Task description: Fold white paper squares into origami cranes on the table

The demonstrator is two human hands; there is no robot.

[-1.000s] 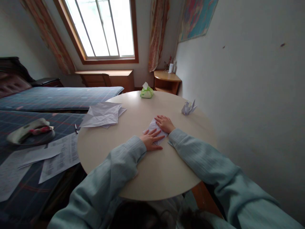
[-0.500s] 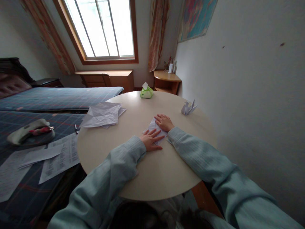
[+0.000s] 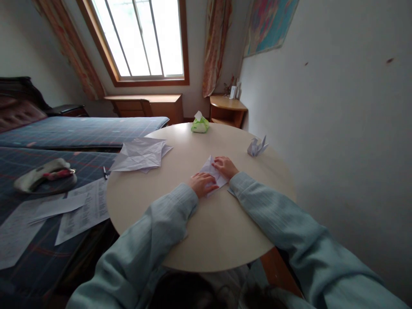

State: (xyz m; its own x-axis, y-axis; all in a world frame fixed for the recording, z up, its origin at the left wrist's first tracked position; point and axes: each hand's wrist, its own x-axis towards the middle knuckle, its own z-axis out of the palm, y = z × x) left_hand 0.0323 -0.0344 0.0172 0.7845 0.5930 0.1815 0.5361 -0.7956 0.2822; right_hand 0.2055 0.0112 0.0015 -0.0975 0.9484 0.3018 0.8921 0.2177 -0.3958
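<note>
Curled my left hand (image 3: 201, 183) since before, it was flat; fingers now bent on the folded paper (image 3: 210, 165). Right hand (image 3: 225, 166) half-closed at its raised far edge. Pinching or not, can't tell. Paper lies mid table (image 3: 193, 231).

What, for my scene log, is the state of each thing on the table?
folded paper: partly folded, flat on the table, under both hands.
left hand: fingers curled on it, grip unclear.
right hand: open, resting on it.
tissue pack: open, one tissue sticking up.
paper figure: folded, standing apart.
creased sheets: unfolded, loosely stacked.
</note>
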